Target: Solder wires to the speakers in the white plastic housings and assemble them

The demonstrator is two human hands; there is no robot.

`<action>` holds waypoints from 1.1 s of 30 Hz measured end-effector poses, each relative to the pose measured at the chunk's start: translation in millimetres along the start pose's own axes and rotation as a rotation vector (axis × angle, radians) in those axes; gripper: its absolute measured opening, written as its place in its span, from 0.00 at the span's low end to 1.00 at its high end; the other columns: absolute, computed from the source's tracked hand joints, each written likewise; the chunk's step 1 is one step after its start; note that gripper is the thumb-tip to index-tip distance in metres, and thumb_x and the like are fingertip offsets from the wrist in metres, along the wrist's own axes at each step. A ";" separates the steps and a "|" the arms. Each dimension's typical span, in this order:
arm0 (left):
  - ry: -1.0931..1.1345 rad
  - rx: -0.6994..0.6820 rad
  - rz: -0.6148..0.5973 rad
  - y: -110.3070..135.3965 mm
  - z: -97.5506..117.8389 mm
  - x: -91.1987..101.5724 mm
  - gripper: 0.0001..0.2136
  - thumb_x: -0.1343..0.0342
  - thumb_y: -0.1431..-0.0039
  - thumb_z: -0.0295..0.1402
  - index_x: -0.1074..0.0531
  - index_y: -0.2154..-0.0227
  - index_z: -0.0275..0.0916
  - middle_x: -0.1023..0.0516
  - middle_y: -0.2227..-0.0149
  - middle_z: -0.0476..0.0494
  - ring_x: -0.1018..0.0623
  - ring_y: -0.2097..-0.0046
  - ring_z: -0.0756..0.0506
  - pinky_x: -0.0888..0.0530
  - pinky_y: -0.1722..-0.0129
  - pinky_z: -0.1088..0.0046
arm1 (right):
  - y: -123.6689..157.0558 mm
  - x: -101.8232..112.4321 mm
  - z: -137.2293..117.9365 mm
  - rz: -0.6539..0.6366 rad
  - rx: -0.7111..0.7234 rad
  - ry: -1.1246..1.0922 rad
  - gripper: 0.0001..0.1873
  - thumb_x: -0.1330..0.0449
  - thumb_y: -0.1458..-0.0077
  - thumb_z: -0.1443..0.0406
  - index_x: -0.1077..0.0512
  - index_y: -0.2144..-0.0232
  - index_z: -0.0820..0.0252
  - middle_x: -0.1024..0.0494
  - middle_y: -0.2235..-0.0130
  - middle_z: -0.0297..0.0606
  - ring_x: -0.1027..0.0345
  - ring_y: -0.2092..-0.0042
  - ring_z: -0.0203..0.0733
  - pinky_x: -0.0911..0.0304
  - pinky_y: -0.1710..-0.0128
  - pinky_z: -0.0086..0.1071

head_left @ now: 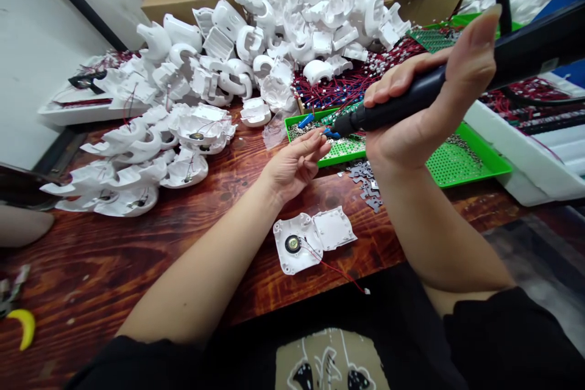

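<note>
My right hand [429,103] is wrapped round a black electric screwdriver [411,97], held level with its tip pointing left over a green tray [457,164] of small screws. My left hand [297,161] reaches to the tray's near edge, fingers pinched together just under the screwdriver tip; what they hold is too small to make out. In front of me on the wooden table lies an open white plastic shell [313,237] with a small round speaker and a thin red wire trailing toward me.
A big heap of white plastic housings [274,24] fills the back of the table, with stacked assembled halves [137,164] at the left. Red wire bundles [338,85], cardboard boxes [183,0], grey metal pieces [365,180] and a white tray [539,158] lie around.
</note>
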State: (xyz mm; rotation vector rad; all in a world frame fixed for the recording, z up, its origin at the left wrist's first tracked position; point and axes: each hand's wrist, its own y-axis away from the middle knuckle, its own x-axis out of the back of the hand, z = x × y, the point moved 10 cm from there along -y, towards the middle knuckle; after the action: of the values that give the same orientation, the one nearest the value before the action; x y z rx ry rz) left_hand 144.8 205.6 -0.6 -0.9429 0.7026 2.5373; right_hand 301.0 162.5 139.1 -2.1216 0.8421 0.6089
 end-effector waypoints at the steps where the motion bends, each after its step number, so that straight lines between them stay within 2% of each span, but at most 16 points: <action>1: -0.008 0.014 0.001 0.3 -0.6 0.3 0.04 0.37 0.41 0.24 0.23 0.63 0.34 0.19 0.66 0.47 0.18 0.67 0.55 0.34 0.81 0.92 | 0.5 0.2 -0.5 0.008 -0.004 -0.011 0.26 0.44 0.44 0.42 0.41 0.79 0.52 0.48 0.80 0.27 0.48 0.81 0.33 0.43 0.82 0.34; 3: -0.040 0.060 -0.003 1.1 -1.9 -0.4 0.05 0.37 0.39 0.30 0.24 0.64 0.34 0.19 0.65 0.44 0.19 0.69 0.54 0.34 0.82 0.90 | 0.8 -0.2 -2.5 0.014 -0.017 -0.025 0.25 0.47 0.41 0.44 0.42 0.80 0.53 0.47 0.80 0.27 0.48 0.81 0.33 0.44 0.82 0.34; 5: -0.117 0.102 -0.007 3.0 0.8 -1.4 0.11 0.38 0.39 0.38 0.24 0.63 0.32 0.19 0.66 0.43 0.22 0.73 0.55 0.36 0.84 0.88 | 0.7 -2.4 -5.7 -0.004 -0.038 -0.023 0.26 0.49 0.38 0.46 0.42 0.81 0.53 0.46 0.81 0.28 0.48 0.81 0.33 0.44 0.81 0.33; 8: -0.374 0.080 0.003 14.0 21.1 1.1 0.20 0.39 0.40 0.49 0.23 0.62 0.32 0.23 0.70 0.44 0.30 0.78 0.57 0.40 0.84 0.85 | 2.5 -6.5 -8.6 -0.054 -0.100 -0.041 0.29 0.49 0.39 0.43 0.43 0.83 0.54 0.47 0.83 0.28 0.48 0.81 0.32 0.46 0.82 0.32; 11: -0.791 -0.097 0.026 46.3 56.1 6.4 0.26 0.42 0.41 0.57 0.24 0.60 0.34 0.24 0.68 0.44 0.29 0.74 0.54 0.31 0.75 0.79 | 13.0 -14.4 -9.0 -0.162 -0.166 -0.122 0.30 0.46 0.40 0.43 0.40 0.84 0.55 0.45 0.84 0.28 0.47 0.82 0.30 0.49 0.84 0.30; 13: -1.114 -0.173 0.028 79.1 63.1 11.6 0.29 0.37 0.46 0.58 0.26 0.53 0.37 0.23 0.58 0.40 0.24 0.64 0.47 0.25 0.63 0.71 | 27.0 -20.5 -9.1 -0.254 -0.212 -0.181 0.26 0.44 0.40 0.48 0.37 0.83 0.56 0.43 0.84 0.28 0.46 0.83 0.30 0.50 0.86 0.29; 14: -1.258 -0.174 0.022 95.7 58.0 16.1 0.34 0.33 0.50 0.57 0.28 0.47 0.39 0.24 0.51 0.37 0.23 0.56 0.42 0.24 0.56 0.65 | 35.8 -23.0 -9.6 -0.302 -0.236 -0.203 0.23 0.43 0.40 0.51 0.36 0.82 0.56 0.42 0.84 0.27 0.46 0.84 0.30 0.51 0.87 0.28; 16: -1.435 -0.140 0.008 124.7 35.6 29.2 0.50 0.26 0.63 0.55 0.38 0.37 0.42 0.31 0.40 0.32 0.27 0.43 0.33 0.27 0.44 0.52 | 55.5 -28.0 -13.3 -0.411 -0.278 -0.234 0.18 0.41 0.43 0.54 0.34 0.80 0.55 0.41 0.84 0.27 0.46 0.85 0.31 0.51 0.88 0.28; 17: -1.459 -0.160 0.010 136.1 24.1 34.7 0.57 0.25 0.67 0.55 0.43 0.34 0.43 0.35 0.36 0.29 0.30 0.39 0.30 0.30 0.40 0.48 | 66.0 -30.1 -14.9 -0.468 -0.309 -0.234 0.16 0.39 0.45 0.54 0.33 0.78 0.55 0.40 0.84 0.27 0.45 0.85 0.31 0.50 0.88 0.29; 19: -1.432 -0.217 0.054 150.9 3.0 46.7 0.62 0.24 0.69 0.55 0.49 0.31 0.43 0.41 0.32 0.28 0.36 0.34 0.28 0.36 0.35 0.45 | 87.1 -31.6 -13.5 -0.566 -0.411 -0.193 0.15 0.36 0.45 0.54 0.31 0.76 0.55 0.36 0.82 0.28 0.41 0.83 0.33 0.45 0.85 0.30; 21: -1.375 -0.267 0.125 156.7 -12.8 58.2 0.60 0.24 0.67 0.55 0.49 0.32 0.43 0.39 0.33 0.29 0.36 0.33 0.29 0.37 0.34 0.46 | 104.0 -28.6 -8.6 -0.611 -0.517 -0.135 0.14 0.35 0.45 0.54 0.30 0.74 0.55 0.34 0.81 0.29 0.39 0.80 0.34 0.41 0.82 0.32; 23: -1.350 -0.327 0.166 157.7 -21.0 62.8 0.53 0.24 0.63 0.53 0.44 0.35 0.44 0.34 0.37 0.32 0.32 0.36 0.30 0.35 0.36 0.47 | 114.8 -26.0 -4.8 -0.633 -0.571 -0.109 0.14 0.34 0.46 0.53 0.29 0.73 0.55 0.33 0.80 0.29 0.38 0.80 0.35 0.41 0.81 0.33; 27: -1.359 -0.459 0.134 157.0 -19.8 54.9 0.40 0.25 0.58 0.47 0.36 0.43 0.44 0.27 0.43 0.36 0.27 0.41 0.32 0.33 0.40 0.50 | 124.3 -24.1 0.5 -0.656 -0.552 -0.125 0.15 0.33 0.49 0.52 0.27 0.75 0.55 0.33 0.81 0.29 0.41 0.81 0.35 0.43 0.83 0.33; 33: -1.338 -0.477 0.161 155.5 -16.4 55.2 0.39 0.25 0.60 0.46 0.34 0.45 0.44 0.25 0.45 0.38 0.26 0.43 0.33 0.32 0.41 0.54 | 134.4 -15.5 16.3 -0.672 -0.650 -0.057 0.16 0.29 0.52 0.51 0.26 0.73 0.54 0.31 0.78 0.30 0.39 0.78 0.36 0.40 0.78 0.36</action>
State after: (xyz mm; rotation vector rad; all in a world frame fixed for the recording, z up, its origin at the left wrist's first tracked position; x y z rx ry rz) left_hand 40.1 77.0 2.2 0.8031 -0.2571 2.7276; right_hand 190.3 114.6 75.7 -2.7363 -0.1704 0.6154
